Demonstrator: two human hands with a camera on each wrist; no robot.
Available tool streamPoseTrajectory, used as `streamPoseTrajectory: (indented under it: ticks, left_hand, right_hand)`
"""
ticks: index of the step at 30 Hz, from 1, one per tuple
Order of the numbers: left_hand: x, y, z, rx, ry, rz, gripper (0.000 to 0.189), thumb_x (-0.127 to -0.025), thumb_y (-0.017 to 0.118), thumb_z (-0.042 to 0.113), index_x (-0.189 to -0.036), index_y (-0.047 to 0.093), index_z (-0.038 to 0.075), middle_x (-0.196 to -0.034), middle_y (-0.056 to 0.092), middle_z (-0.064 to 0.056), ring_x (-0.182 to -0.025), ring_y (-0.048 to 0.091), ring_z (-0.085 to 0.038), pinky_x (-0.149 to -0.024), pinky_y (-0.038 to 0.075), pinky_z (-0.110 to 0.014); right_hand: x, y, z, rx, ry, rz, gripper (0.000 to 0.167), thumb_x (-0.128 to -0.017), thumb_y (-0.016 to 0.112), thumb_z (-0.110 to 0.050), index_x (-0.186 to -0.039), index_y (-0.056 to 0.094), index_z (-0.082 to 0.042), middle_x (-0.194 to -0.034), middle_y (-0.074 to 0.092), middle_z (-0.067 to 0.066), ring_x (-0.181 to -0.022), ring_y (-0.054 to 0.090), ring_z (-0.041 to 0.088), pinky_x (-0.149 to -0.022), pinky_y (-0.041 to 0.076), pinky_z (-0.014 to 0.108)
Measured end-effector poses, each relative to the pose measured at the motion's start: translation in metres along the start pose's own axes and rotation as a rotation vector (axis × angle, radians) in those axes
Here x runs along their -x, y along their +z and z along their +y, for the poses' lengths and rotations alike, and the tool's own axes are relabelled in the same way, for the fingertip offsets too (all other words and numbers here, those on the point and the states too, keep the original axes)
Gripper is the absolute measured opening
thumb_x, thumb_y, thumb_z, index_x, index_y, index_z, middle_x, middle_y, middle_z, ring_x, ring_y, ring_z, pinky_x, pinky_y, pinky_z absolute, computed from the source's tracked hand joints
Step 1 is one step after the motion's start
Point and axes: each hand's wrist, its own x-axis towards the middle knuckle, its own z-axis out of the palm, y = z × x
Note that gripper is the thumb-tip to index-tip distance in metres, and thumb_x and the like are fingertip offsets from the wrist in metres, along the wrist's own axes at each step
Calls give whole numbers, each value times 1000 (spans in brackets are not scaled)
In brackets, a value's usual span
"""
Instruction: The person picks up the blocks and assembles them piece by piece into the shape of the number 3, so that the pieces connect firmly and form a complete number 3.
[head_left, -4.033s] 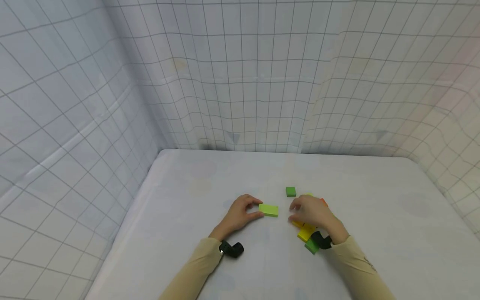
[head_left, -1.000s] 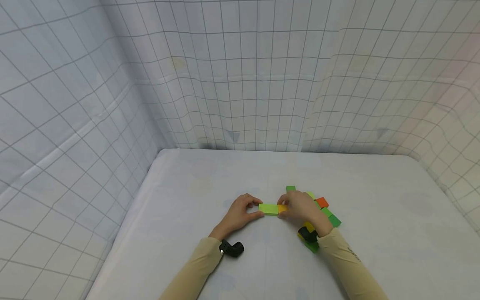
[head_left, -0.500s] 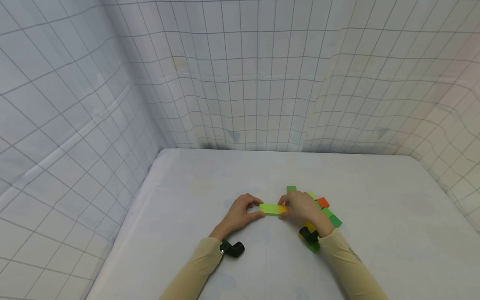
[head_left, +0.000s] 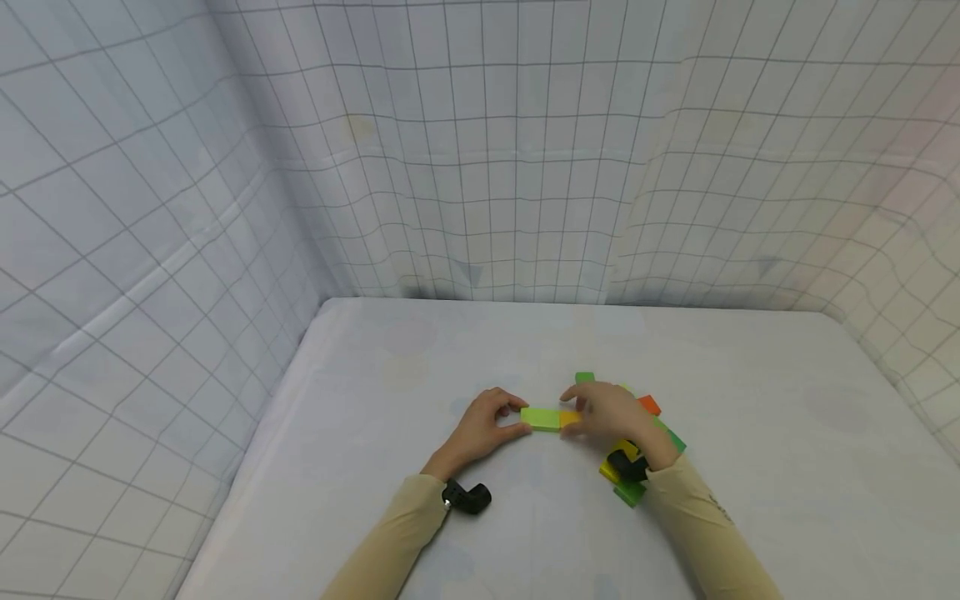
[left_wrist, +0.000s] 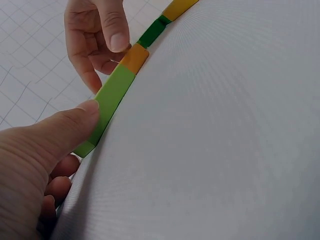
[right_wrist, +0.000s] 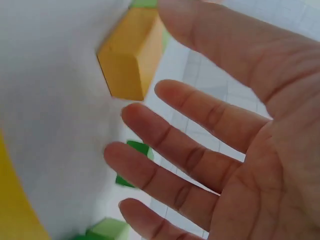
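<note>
A light green rectangular block (head_left: pixel 540 418) lies on the table, its right end against a smaller orange block (head_left: pixel 570 419). My left hand (head_left: pixel 483 427) holds the light green block's left end between thumb and fingers. At the orange block is my right hand (head_left: pixel 615 415). The right wrist view shows its fingers (right_wrist: pixel 192 157) spread and apart from the orange block (right_wrist: pixel 122 60), with the thumb by the block's far end. The left wrist view shows the two blocks meeting end to end.
Around the right hand lie more blocks: a green one (head_left: pixel 585 377) behind it, a red-orange one (head_left: pixel 650 405), a dark green one (head_left: pixel 675 437), a yellow one (head_left: pixel 609 472) and a green one (head_left: pixel 630 495). A grid-patterned curtain (head_left: pixel 487 167) surrounds the white table (head_left: pixel 390 350).
The right hand has brought the orange block to the light green block's right end. Since half a second ago its fingers have loosened and moved slightly right. The left hand keeps its hold.
</note>
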Motion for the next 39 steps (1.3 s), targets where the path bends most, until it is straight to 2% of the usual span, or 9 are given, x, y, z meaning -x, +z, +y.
streamPoseTrajectory:
  ticks: [4,10,14,19,23,28,31,39]
  left_hand:
    - [0,0,0,-3,-14,-7,33,-81,77,30,-108,68,14,-93,57,8,-84,49,-9,-77,43,-27]
    - [0,0,1,-5,-19,-3,33,-81,77,29,-108,68,14,-94,57,8,-84,50,-10,-77,43,-27]
    - [1,-1,2,-4,-21,-5,33,-81,77,30,-109,68,14,-94,57,8,-85,50,-9,-78,43,-27]
    - [1,-4,5,-2,-3,3,33,-82,76,31,-109,68,13,-95,58,6,-86,51,-10,-78,44,-27]
    - [1,-6,6,1,14,9,33,-82,76,30,-108,68,11,-95,58,4,-85,51,-11,-77,44,-27]
    - [1,-4,6,-1,-7,-5,33,-82,77,30,-108,68,13,-94,58,6,-85,51,-10,-78,44,-26]
    - [1,-3,5,-1,-26,-12,33,-82,77,30,-109,68,14,-94,57,7,-86,50,-9,-79,44,-26]
    - [1,-2,5,-5,-26,-8,34,-81,77,30,-109,68,14,-94,57,8,-86,50,-9,-79,44,-27]
  right_hand:
    - [3,-12,6,-75,28,-7,34,-83,74,-36,-106,69,-12,-89,61,-3,-74,53,14,-63,45,32]
    - [2,-28,12,-36,46,62,18,-88,69,-30,-94,70,-14,-87,62,-4,-75,54,15,-63,45,32]
    - [-3,-37,12,4,116,69,26,-87,70,-30,-100,67,-8,-87,63,2,-71,54,18,-61,45,34]
    - [-16,-46,12,56,203,-30,45,-87,69,-35,-113,61,0,-93,64,9,-72,54,20,-62,45,35]
    - [-25,-46,12,115,209,-78,47,-86,69,-39,-111,61,0,-93,64,8,-72,53,20,-63,45,34]
    - [-33,-41,11,117,210,-105,42,-85,68,-40,-103,63,-2,-88,62,5,-72,51,21,-63,43,34]
    - [-35,-36,10,120,212,-101,41,-84,70,-39,-102,62,-3,-85,60,4,-71,50,21,-62,43,33]
    - [-36,-30,12,124,187,-45,38,-83,73,-32,-100,58,-2,-81,58,4,-68,50,21,-61,43,33]
